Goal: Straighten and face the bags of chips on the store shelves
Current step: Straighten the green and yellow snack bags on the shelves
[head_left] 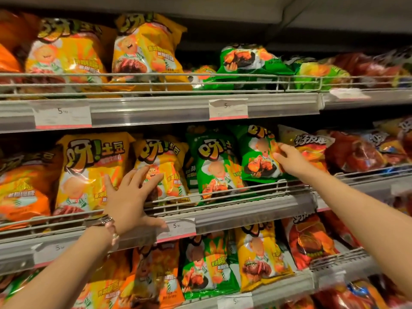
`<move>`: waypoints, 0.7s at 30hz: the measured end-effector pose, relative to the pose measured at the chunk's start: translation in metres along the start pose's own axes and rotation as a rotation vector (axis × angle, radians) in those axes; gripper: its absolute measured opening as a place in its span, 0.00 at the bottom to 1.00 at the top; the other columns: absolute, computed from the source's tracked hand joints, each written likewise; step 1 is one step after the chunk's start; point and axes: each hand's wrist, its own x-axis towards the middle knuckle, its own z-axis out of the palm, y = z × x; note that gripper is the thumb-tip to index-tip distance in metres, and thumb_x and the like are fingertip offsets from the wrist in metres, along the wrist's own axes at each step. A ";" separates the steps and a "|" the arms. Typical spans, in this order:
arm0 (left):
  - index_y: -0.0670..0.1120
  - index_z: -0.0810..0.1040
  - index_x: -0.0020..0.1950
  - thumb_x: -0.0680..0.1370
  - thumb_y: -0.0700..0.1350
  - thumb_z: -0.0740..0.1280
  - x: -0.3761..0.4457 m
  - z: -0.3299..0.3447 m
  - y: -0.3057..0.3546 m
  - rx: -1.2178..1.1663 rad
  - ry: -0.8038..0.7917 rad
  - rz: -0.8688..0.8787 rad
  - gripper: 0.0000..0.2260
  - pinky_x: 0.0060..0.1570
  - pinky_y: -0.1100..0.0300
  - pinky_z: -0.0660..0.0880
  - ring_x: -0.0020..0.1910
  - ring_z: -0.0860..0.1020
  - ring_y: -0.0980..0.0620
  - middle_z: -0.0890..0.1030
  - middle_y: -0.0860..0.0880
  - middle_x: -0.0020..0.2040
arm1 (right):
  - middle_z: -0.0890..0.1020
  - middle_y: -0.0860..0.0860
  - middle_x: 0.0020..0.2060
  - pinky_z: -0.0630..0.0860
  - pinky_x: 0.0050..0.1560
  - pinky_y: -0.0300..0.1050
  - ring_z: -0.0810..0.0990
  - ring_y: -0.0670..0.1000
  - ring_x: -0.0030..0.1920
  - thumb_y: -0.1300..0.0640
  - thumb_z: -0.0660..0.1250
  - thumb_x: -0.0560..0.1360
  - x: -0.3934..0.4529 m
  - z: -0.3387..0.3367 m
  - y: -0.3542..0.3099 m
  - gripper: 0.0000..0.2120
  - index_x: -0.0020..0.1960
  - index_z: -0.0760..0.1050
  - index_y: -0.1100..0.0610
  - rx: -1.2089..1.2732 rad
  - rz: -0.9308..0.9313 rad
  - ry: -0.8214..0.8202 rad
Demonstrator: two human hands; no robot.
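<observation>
You're on the middle shelf (256, 200) now, both arms stretched up and forward across the wire rail. Your left hand (131, 197) lies flat on the small yellow bag (161, 168), fingers straight and fanned apart, thumb down near the price strip, pressing and not gripping. Your right hand (287, 157) reaches farther right, and its curled fingers pinch the right edge of the tilted green bag (259, 155), which leans against its green neighbour (215, 166). Judging from that lean, this bag wants turning square: draw the pinched edge toward you and rotate until the logo faces out, then seat its bottom behind the rail. Keep the left palm light so the yellow bag stays upright without crushing the chips. Hold by the seam, not the puffed middle. The bag could slip over the rail if you tug hard.
</observation>
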 end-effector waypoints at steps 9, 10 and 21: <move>0.59 0.61 0.76 0.48 0.83 0.48 -0.001 -0.002 0.001 -0.010 -0.048 -0.051 0.59 0.64 0.25 0.45 0.75 0.59 0.40 0.60 0.45 0.77 | 0.73 0.61 0.65 0.68 0.60 0.48 0.71 0.61 0.65 0.63 0.57 0.81 -0.016 0.002 0.012 0.19 0.71 0.64 0.63 -0.145 -0.001 -0.013; 0.59 0.61 0.76 0.48 0.83 0.48 -0.002 -0.002 0.001 -0.002 -0.057 -0.050 0.59 0.64 0.25 0.44 0.75 0.59 0.40 0.60 0.45 0.77 | 0.75 0.61 0.63 0.69 0.59 0.50 0.72 0.63 0.64 0.63 0.56 0.81 -0.017 0.003 0.012 0.18 0.70 0.65 0.62 -0.151 -0.001 -0.013; 0.46 0.64 0.72 0.57 0.50 0.83 -0.056 0.009 0.048 -0.144 0.364 0.063 0.47 0.65 0.29 0.54 0.71 0.62 0.39 0.63 0.36 0.73 | 0.61 0.51 0.74 0.51 0.72 0.37 0.56 0.48 0.74 0.57 0.55 0.82 -0.101 0.043 0.024 0.23 0.76 0.57 0.57 -0.013 -0.336 0.298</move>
